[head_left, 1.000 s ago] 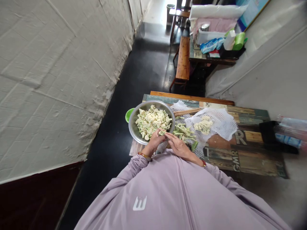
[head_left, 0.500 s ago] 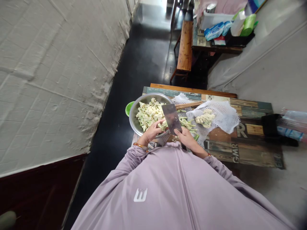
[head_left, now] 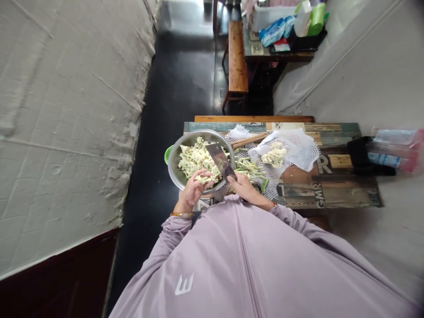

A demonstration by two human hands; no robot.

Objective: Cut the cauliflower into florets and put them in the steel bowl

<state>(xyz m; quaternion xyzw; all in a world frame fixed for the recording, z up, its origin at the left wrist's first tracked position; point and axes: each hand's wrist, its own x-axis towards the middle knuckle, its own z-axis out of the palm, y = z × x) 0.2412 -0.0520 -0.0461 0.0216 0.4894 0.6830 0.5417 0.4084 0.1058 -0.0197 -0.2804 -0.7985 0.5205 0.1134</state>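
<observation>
A steel bowl (head_left: 174, 165) full of cut cauliflower florets (head_left: 195, 154) stands at the table's left end. My left hand (head_left: 194, 190) is over its near rim, fingers curled round a cauliflower piece (head_left: 205, 177). In my right hand (head_left: 243, 186) is the handle of a cleaver (head_left: 219, 159), its broad blade slanting over the bowl's right side. Cut stems (head_left: 248, 168) lie in a heap right of the bowl. Farther right, a larger cauliflower chunk (head_left: 274, 154) rests on white foam netting (head_left: 304, 150).
Wooden sticks (head_left: 250, 140) lie behind the stems on the patchwork wooden table (head_left: 334, 190). A green basin (head_left: 168, 154) shows at the bowl's left. Packages (head_left: 391, 152) sit at the table's right end. A bench (head_left: 236, 57) and a second, laden table (head_left: 261, 57) stand beyond.
The cleaver has tilted leftward, its blade now farther over the bowl. My left hand has drawn slightly back from the blade with its piece. The whole view has shifted.
</observation>
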